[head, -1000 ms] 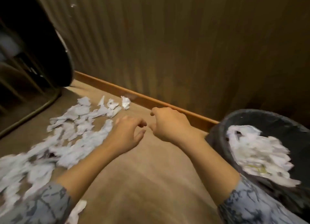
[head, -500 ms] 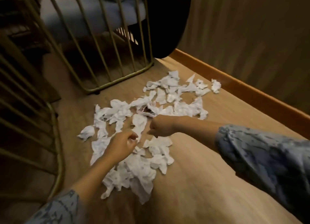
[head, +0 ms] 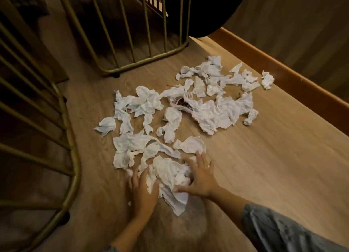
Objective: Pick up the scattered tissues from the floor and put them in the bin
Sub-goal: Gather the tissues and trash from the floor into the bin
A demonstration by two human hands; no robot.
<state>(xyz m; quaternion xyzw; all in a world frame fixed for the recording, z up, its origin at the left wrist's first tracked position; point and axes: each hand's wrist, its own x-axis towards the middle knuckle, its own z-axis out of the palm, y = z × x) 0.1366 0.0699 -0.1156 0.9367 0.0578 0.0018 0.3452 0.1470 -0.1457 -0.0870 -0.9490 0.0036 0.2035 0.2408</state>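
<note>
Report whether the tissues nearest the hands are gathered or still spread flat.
Gathered: the near tissues are bunched into a crumpled heap between the left hand and right hand.

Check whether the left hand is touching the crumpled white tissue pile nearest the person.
Touching: the head view shows the left hand pressed against the crumpled white tissue pile.

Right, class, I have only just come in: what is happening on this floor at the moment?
A person is clearing up crumpled tissues scattered over a wooden floor. Both hands are down on the nearest clump: the left hand presses in from one side, the right hand from the other, fingers spread, gathering it together. Most of the tissues are not yet picked up, lying between a gold metal chair frame and the skirting board. No bin is in view.
</note>
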